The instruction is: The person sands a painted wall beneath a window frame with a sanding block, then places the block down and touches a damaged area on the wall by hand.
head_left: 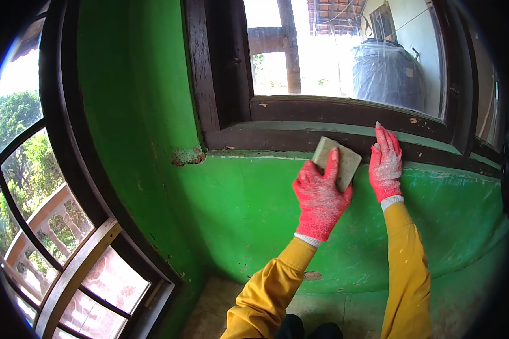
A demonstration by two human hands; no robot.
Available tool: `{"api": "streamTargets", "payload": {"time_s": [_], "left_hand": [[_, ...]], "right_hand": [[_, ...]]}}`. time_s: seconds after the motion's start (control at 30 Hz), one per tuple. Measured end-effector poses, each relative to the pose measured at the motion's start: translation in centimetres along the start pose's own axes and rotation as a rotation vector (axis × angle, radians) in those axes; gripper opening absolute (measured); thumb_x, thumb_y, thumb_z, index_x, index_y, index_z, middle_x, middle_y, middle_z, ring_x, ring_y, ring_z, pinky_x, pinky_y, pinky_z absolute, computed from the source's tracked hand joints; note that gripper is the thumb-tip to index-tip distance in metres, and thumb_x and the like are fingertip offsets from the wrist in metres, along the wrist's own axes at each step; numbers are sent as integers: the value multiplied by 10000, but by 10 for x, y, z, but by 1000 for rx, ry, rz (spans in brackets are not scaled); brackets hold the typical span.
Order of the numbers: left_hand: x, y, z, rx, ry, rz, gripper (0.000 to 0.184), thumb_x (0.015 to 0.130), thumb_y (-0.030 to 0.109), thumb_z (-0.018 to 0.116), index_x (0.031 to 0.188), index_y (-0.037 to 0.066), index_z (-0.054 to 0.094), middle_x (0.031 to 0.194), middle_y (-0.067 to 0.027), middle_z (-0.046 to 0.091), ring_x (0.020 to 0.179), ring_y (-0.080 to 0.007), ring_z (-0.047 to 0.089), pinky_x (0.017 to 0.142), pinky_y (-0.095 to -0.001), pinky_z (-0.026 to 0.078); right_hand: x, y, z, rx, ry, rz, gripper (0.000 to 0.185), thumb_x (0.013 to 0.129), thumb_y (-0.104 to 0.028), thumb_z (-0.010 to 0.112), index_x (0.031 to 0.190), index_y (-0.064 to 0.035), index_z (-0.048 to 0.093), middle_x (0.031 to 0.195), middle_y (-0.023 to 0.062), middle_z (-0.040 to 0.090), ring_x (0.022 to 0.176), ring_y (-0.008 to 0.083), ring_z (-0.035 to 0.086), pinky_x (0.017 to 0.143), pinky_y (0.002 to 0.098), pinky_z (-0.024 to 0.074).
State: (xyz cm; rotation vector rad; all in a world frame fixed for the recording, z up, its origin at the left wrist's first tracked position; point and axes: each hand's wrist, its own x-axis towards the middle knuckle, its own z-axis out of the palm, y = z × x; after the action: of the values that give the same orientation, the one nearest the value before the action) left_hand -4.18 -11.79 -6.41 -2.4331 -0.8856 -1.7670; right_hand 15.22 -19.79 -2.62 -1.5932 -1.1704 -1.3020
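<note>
My left hand (324,198), in a dusty red glove with a white cuff, grips a grey-green sanding block (346,164). One finger lies along the block's face. The block is tilted and sits against the lower edge of the dark brown window frame (266,139), where it meets the green wall (249,198). To the right, my right hand (385,164), gloved the same way, rests with fingers stretched out over the frame's lower rail and holds nothing. Both arms are in yellow sleeves.
Above the hands is a window pane (316,68), with a plastic-wrapped tank (387,73) behind it. A barred window (28,169) with a wooden rail (79,271) stands at the left. Plaster is broken at the frame's corner (188,156). Floor tiles (215,302) show below.
</note>
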Motion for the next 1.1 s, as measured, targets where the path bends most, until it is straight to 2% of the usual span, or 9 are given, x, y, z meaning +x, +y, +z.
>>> {"api": "streamTargets", "payload": {"time_s": [0.1, 0.23, 0.37, 0.53, 0.6, 0.7, 0.77, 0.97, 1.1], "left_hand": [[-2, -8, -4, -92, -95, 91, 897, 680, 433, 810, 1477, 227, 455, 1164, -240, 480, 1021, -395, 516, 864, -516, 434], [9, -83, -30, 76, 82, -175, 889, 688, 402, 811, 1479, 203, 457, 1176, -241, 473, 1044, -384, 515, 869, -516, 439], [10, -40, -19, 103, 21, -126, 931, 685, 435, 807, 1500, 201, 422, 1190, -250, 469, 1071, -422, 499, 879, -524, 436], [11, -6, -4, -15, -28, 81, 905, 673, 449, 811, 1477, 242, 451, 1159, -232, 482, 1040, -387, 514, 862, -525, 438], [16, -33, -23, 57, -82, -17, 889, 678, 434, 816, 1470, 247, 460, 1162, -229, 486, 1018, -378, 529, 848, -492, 463], [26, -99, -44, 140, 83, -296, 920, 678, 406, 836, 1487, 221, 439, 1150, -219, 484, 977, -375, 565, 850, -487, 500], [28, -99, -48, 225, 114, -300, 892, 691, 396, 823, 1479, 210, 449, 1147, -222, 483, 970, -386, 562, 837, -493, 498], [12, 9, 1, -1, -2, 129, 867, 675, 415, 815, 1453, 236, 479, 1102, -196, 485, 1018, -375, 534, 843, -501, 463], [16, -27, -16, 44, -47, 59, 892, 660, 417, 827, 1459, 231, 478, 1161, -231, 487, 1039, -391, 540, 856, -508, 471]], "right_hand": [[-3, 5, -2, 53, 20, -17, 586, 876, -82, 615, 1448, -92, 490, 1383, 119, 570, 1269, 352, 510, 1102, 456, 392], [2, -3, -1, 10, 62, 26, 563, 893, -90, 598, 1446, -97, 492, 1344, 134, 587, 1253, 359, 516, 1093, 462, 394], [1, -6, 1, -20, 64, 43, 562, 896, -96, 600, 1446, -98, 489, 1316, 139, 595, 1241, 364, 520, 1091, 468, 391], [0, -1, -5, -42, 10, -30, 575, 884, -99, 616, 1444, -83, 485, 1336, 137, 586, 1246, 354, 522, 1109, 461, 383], [0, 0, -4, -37, 10, -31, 582, 882, -100, 621, 1447, -85, 482, 1337, 135, 585, 1248, 352, 520, 1110, 461, 382], [1, 1, 0, -34, 35, -24, 596, 877, -104, 631, 1452, -87, 475, 1335, 130, 586, 1252, 348, 518, 1108, 464, 381], [1, -2, 3, -25, 53, -5, 603, 875, -106, 636, 1455, -87, 472, 1333, 128, 588, 1254, 345, 517, 1104, 466, 381], [0, 1, 0, -66, 41, -17, 610, 874, -115, 646, 1457, -92, 470, 1334, 122, 586, 1260, 353, 509, 1099, 464, 382], [-2, -1, -2, -54, 20, -28, 614, 874, -114, 644, 1462, -94, 464, 1332, 125, 587, 1250, 359, 513, 1103, 469, 379]]}}
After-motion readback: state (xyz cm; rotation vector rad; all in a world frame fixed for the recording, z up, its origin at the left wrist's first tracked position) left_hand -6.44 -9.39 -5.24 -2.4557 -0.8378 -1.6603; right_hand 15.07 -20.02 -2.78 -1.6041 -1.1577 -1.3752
